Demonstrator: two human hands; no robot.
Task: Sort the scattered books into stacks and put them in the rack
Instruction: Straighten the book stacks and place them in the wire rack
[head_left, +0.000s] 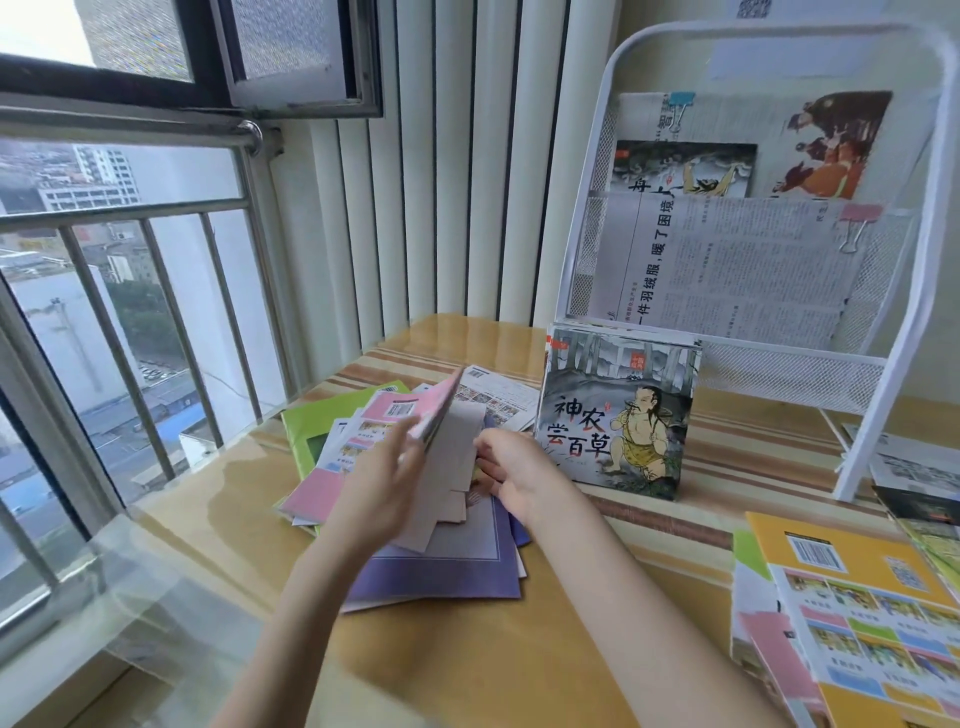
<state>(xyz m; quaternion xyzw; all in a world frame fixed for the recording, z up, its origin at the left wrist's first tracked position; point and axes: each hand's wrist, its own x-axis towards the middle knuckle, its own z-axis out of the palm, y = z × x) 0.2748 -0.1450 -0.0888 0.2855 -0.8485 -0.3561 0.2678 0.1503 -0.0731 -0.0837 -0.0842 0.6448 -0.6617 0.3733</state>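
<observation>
A loose heap of thin books lies mid-table: pink and green ones (317, 441) at the left, a purple one (441, 566) in front. My left hand (382, 488) grips a small bunch of thin books (441, 421), pink cover outward, tilted up on edge above the heap. My right hand (514, 467) rests on the heap beside that bunch, fingers touching its lower edge. A stack of picture books (618, 410) stands upright against the foot of the white wire rack (587, 208).
The rack's pockets hold newspapers and picture books (727, 260). More books, a yellow-covered one (857, 597) on top, lie at the table's right front. A barred window (130, 286) runs along the left. Vertical blinds (441, 182) hang behind the table.
</observation>
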